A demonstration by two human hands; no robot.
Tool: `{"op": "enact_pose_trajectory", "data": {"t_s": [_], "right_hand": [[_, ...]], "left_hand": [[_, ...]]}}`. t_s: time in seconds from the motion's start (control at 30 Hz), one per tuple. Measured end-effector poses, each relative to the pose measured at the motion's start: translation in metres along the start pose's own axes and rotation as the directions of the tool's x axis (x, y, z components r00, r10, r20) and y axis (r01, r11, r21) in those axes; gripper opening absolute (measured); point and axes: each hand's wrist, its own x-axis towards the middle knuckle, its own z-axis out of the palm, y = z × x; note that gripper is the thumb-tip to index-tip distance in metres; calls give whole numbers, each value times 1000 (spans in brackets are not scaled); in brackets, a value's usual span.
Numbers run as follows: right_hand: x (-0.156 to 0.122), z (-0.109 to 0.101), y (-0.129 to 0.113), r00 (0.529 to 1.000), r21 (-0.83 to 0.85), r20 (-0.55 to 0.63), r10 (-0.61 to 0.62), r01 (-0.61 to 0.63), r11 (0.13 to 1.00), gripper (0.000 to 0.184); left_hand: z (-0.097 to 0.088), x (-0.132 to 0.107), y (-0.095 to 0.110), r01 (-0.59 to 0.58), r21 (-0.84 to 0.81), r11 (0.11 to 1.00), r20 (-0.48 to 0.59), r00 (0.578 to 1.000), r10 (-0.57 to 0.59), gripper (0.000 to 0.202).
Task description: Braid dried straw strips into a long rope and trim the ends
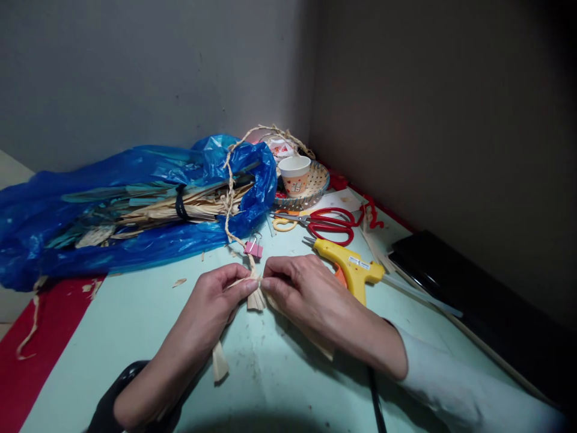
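Note:
A braid of pale dried plant strips (231, 198), resembling corn husk, runs down from the blue bag to the table, with a pink binder clip (253, 249) across it. Below the clip its loose lower end parts into strands. My left hand (220, 294) pinches the braid's end between thumb and fingers, and one strip (220, 364) hangs beneath that palm. Close beside it, my right hand (306, 288) is closed on another strip, whose tail shows under the wrist. A short fanned strand (256, 302) spreads between both hands.
Bundled dried strips (198, 207) lie in a blue plastic bag (148, 162) at the left. Red-handled scissors (331, 225), a yellow glue gun (354, 264), and a paper cup (295, 176) on a woven tray (318, 186) stand beyond my hands. A black object (451, 282) lies right.

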Motion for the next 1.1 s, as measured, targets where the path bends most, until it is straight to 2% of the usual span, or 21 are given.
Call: {"op": "enact_pose_trajectory", "data": {"t_s": [0.1, 0.2, 0.27, 0.4, 0.53, 0.7, 0.8, 0.9, 1.03, 1.1], "right_hand": [[2, -4, 3, 1000, 15, -15, -24, 24, 1000, 23], [2, -8, 3, 1000, 29, -10, 5, -5, 1000, 23], [2, -9, 3, 1000, 64, -5, 25, -25, 998, 24], [2, -7, 3, 997, 145, 41, 60, -65, 987, 28], [1, -6, 2, 996, 155, 65, 54, -64, 986, 28], [-2, -4, 0, 994, 271, 107, 6, -35, 962, 27], [-3, 0, 0, 993, 316, 114, 4, -40, 948, 26], [-4, 2, -1, 996, 294, 89, -7, -20, 955, 28], [-7, 4, -5, 998, 253, 52, -23, 9, 967, 26], [-8, 6, -6, 999, 254, 43, -29, 17, 967, 26]], "left_hand": [[0, 1, 1, 37, -69, 997, 32, 999, -35, 25], [1, 2, 3, 77, -164, 983, 100, 993, -61, 25], [0, 1, 4, 55, -140, 989, 94, 995, -42, 23], [0, -4, 6, -37, 31, 999, -1, 999, 37, 21], [3, -7, 7, -129, 167, 978, -71, 987, 143, 19], [11, -12, 9, -166, 311, 936, -173, 958, 227, 16], [14, -12, 9, -172, 298, 939, -218, 945, 243, 13], [14, -11, 8, -159, 205, 966, -259, 943, 210, 9], [14, -10, 10, -155, 148, 977, -358, 912, 199, 4], [14, -9, 10, -142, 109, 984, -352, 920, 172, 3]]}}
